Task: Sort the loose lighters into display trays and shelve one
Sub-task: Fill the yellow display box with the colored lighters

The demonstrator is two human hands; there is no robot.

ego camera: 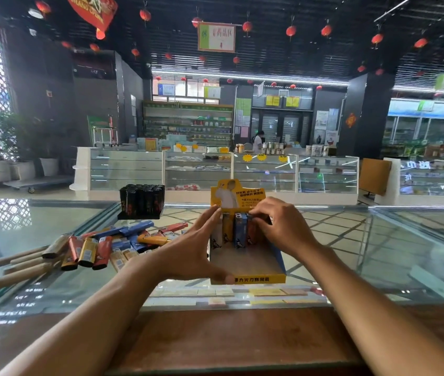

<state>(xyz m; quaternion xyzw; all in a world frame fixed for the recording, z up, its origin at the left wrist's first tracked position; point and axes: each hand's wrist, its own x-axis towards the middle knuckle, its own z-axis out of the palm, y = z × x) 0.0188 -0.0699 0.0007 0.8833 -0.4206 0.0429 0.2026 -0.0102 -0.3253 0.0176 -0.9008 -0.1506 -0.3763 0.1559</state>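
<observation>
A yellow cardboard display tray (256, 278) stands on the glass counter in front of me, with several lighters (240, 230) upright in its back row. My left hand (193, 251) spans the tray's left side, fingers straight along the wall and thumb at the front corner. My right hand (278, 226) curls over the back right of the tray and pinches the top of a lighter standing there. A pile of loose lighters (112, 245) in red, yellow, blue and tan lies to the left.
A black tray (141, 200) filled with black lighters stands behind the pile. Several long tan stick-like items (22, 264) lie at the far left. A wooden ledge (229, 337) runs along the counter's near edge. Glass showcases and shop shelves stand beyond.
</observation>
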